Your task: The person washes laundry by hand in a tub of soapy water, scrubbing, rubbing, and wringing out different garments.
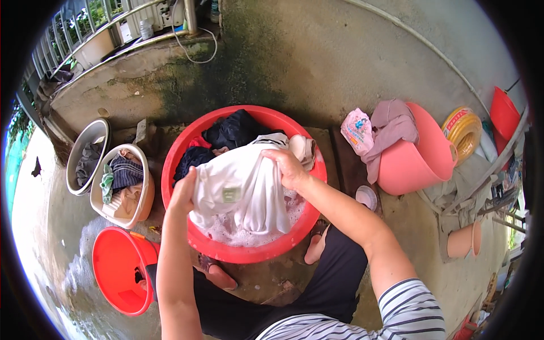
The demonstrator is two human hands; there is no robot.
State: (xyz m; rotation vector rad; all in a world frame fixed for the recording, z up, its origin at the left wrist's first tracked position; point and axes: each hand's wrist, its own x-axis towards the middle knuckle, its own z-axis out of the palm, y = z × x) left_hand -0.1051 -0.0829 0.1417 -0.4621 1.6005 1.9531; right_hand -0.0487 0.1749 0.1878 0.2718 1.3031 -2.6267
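Observation:
Between my two hands a wet white garment (241,178) is spread out, with a small pale green patch on it. My left hand (185,190) is closed on its left edge, and my right hand (286,168) pinches its upper right part. The cloth hangs over a big round red tub (249,255), its lower folds reaching the soap suds (218,228). Dark clothes (238,129) are heaped at the tub's far side, and a beige-and-white cloth (303,150) lies by its right rim. The garment hides the middle of the tub.
On the left stand a metal basin (72,169), a pale tub (144,205) holding clothes, and a red bucket (113,272). To the right, a pink bucket (399,170) has a mauve cloth (394,122) over its rim. A small bowl (366,196) sits beside it. A concrete wall (317,62) stands behind.

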